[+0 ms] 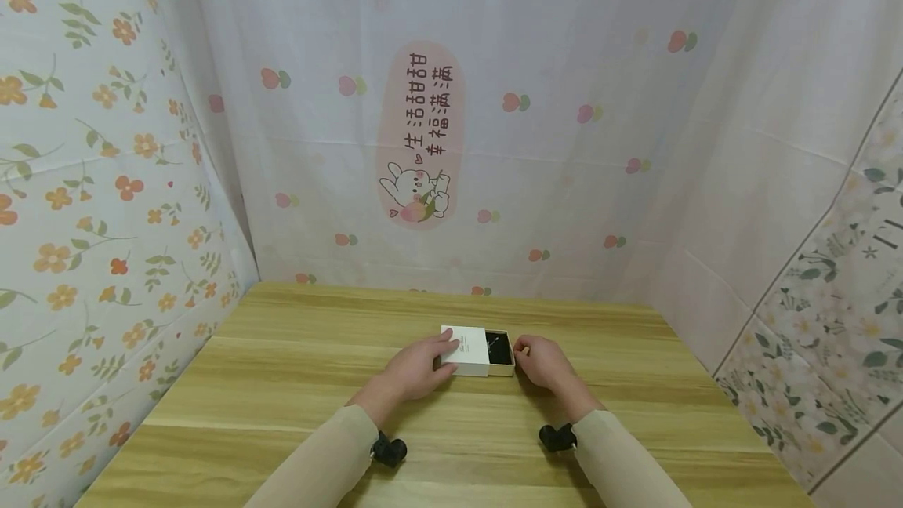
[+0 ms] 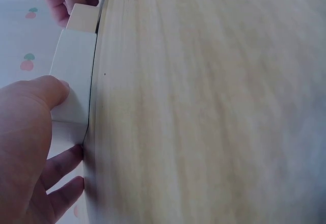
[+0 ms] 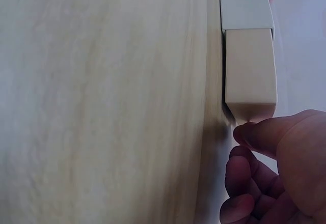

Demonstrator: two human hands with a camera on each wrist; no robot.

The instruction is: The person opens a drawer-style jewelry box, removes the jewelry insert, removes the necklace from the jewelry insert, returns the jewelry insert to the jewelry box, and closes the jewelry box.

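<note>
A white jewelry box [image 1: 466, 350] lies on the table, its inner tray [image 1: 511, 369] drawn partly out to the right. Inside the tray, a thin silvery piece of jewelry [image 1: 493, 344] rests on a black lining; its exact kind is too small to tell. My left hand [image 1: 418, 368] grips the outer sleeve [image 2: 74, 71] at its left end, thumb along the near side. At the tray's right end, my right hand [image 1: 543, 361] has curled fingers, with the thumb tip [image 3: 248, 134] pinching close against the end wall. What exactly lies between those fingertips is hidden.
The wood-grain table [image 1: 296, 351] extends around the box on all sides. Patterned cloth [image 1: 564, 179] hangs behind the table, with more cloth to the left and right. A small black wrist camera [image 1: 388, 450] sits at the left cuff, another [image 1: 557, 437] at the right.
</note>
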